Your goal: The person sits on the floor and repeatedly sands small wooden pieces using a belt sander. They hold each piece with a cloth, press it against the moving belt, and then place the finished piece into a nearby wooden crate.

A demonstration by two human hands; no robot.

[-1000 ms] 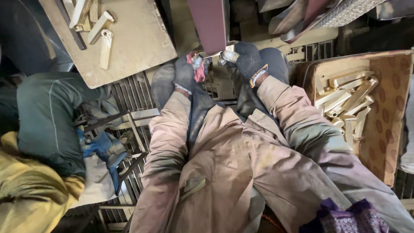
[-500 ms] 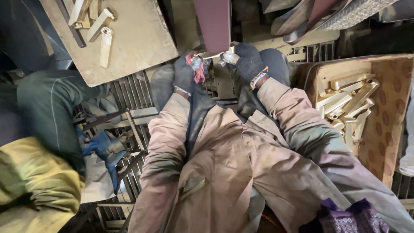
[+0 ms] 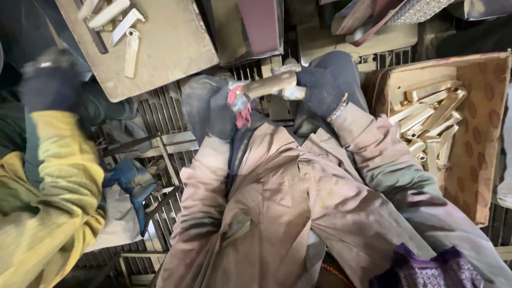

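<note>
Both my hands wear dark gloves and meet above my knees. My left hand (image 3: 221,114) grips one end of a brass-coloured metal piece (image 3: 272,84) through a red rag (image 3: 239,104). My right hand (image 3: 319,90) holds the piece's other end. The piece lies roughly level between them. My brown sleeves and apron fill the lower middle of the view.
A cardboard box (image 3: 474,133) at right holds several brass-coloured pieces (image 3: 432,120). A wooden board (image 3: 170,45) at upper left carries a few more. Another person's yellow sleeve (image 3: 58,197) is at left. A metal grate floor (image 3: 160,138) and a blue cloth (image 3: 128,178) lie below.
My hands have drawn the metal piece nearer and turned it more level. The other person's yellow-sleeved arm has risen at left.
</note>
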